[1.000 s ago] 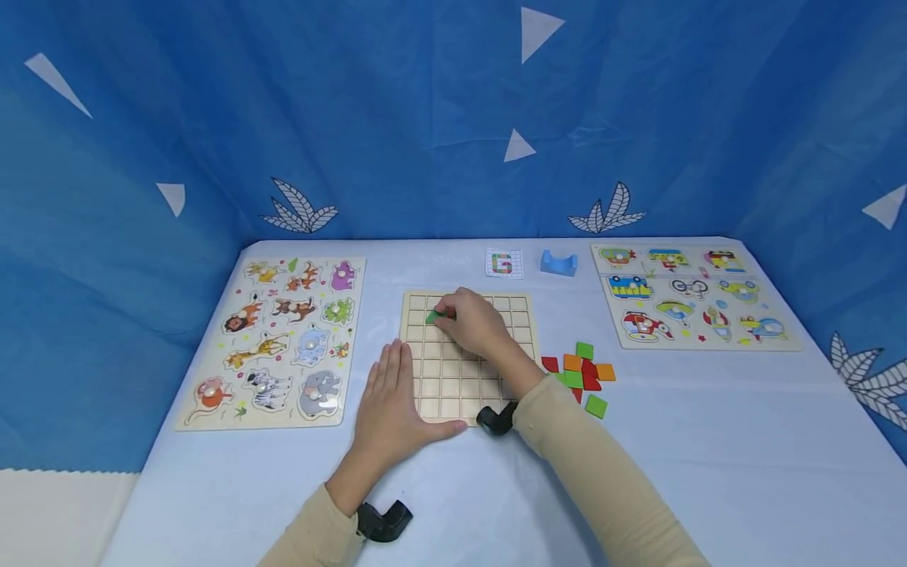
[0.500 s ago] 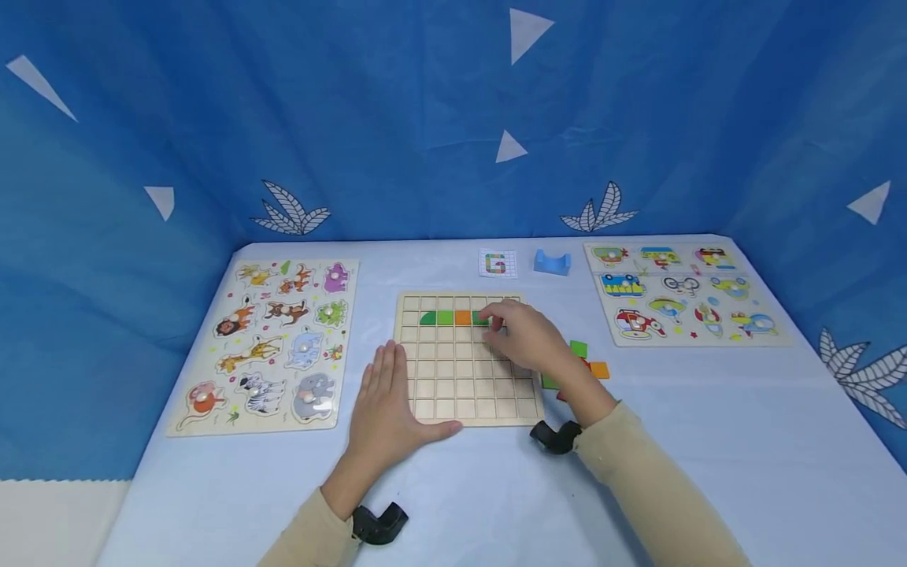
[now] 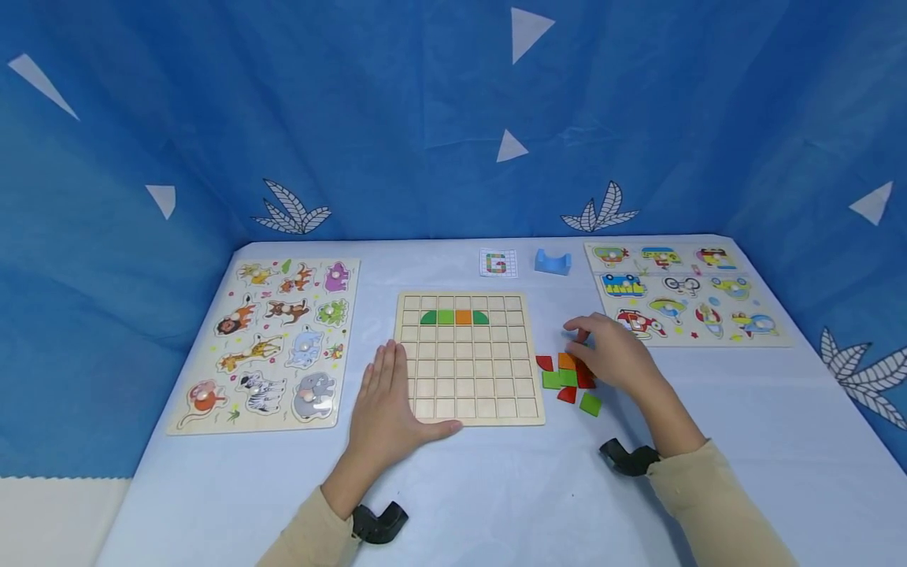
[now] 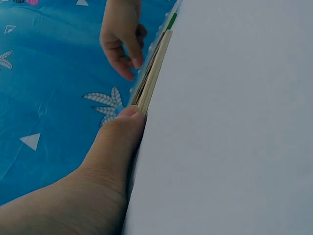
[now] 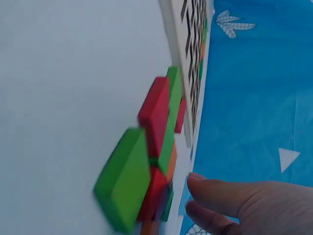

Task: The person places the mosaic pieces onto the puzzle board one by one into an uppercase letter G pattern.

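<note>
A wooden grid board [image 3: 468, 370] lies in the middle of the table. In its second row from the back sit a rounded green tile [image 3: 428, 318], a green square [image 3: 446, 317], an orange square [image 3: 463, 316] and another rounded green tile [image 3: 480, 318]. My left hand [image 3: 386, 413] lies with straight fingers along the board's left side, its thumb [image 4: 117, 137] against the front edge. Over the loose tiles right of the board hovers my right hand [image 3: 616, 354], thumb and fingers apart. Nothing shows between them. The hand hides part of the pile, which includes a green square [image 5: 124, 181] and red rounded tiles [image 5: 155, 115].
A small pattern card [image 3: 498, 263] and a blue holder [image 3: 553, 262] stand behind the board. To the left lies an animal puzzle [image 3: 227, 354]; a vehicle puzzle [image 3: 690, 335] lies at the right. Blue cloth [image 3: 397, 118] hangs behind the table.
My right hand has set green tiles at both ends of the coloured row, let go, and moved right to the loose tiles. The left hand has stayed at the board's edge.
</note>
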A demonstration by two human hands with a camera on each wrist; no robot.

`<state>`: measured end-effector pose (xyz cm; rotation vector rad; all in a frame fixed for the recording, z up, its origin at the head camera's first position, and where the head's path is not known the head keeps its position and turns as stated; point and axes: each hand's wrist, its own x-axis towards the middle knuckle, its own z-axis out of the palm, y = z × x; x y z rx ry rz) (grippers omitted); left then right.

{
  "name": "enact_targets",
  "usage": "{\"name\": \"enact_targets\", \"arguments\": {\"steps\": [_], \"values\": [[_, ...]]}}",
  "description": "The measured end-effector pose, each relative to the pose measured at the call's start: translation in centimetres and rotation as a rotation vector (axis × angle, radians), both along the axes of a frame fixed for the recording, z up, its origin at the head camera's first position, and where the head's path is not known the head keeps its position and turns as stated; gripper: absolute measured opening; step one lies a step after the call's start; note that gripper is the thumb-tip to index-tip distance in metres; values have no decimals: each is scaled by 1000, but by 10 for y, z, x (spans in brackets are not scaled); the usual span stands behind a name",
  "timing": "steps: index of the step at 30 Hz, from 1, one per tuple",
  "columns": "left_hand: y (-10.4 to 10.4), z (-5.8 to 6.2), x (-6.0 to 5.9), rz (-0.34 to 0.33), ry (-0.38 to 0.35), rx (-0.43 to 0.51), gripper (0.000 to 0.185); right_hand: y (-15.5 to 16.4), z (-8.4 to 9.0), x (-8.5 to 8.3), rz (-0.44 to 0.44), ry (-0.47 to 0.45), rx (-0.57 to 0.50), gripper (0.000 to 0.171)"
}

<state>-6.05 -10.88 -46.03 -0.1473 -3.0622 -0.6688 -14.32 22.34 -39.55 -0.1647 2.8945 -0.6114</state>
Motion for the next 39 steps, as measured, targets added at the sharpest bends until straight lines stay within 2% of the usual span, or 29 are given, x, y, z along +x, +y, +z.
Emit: {"name": "enact_targets", "arguments": {"steps": [8, 20, 24, 30, 39], "values": [[1, 4, 1, 15, -25, 31, 150, 13, -7, 6, -7, -25, 11, 38], [1, 4, 1, 20, -25, 45, 149, 17, -11, 4, -31, -37, -101, 22], [1, 4, 1, 19, -18, 46, 148, 13, -11, 1, -50, -1, -154, 22], [0, 3, 0, 22, -14, 41, 147, -20, -10, -9, -17, 52, -257, 22], [1, 3, 1, 23, -21, 22, 146, -101, -10, -17, 95, 41, -361, 18]]}}
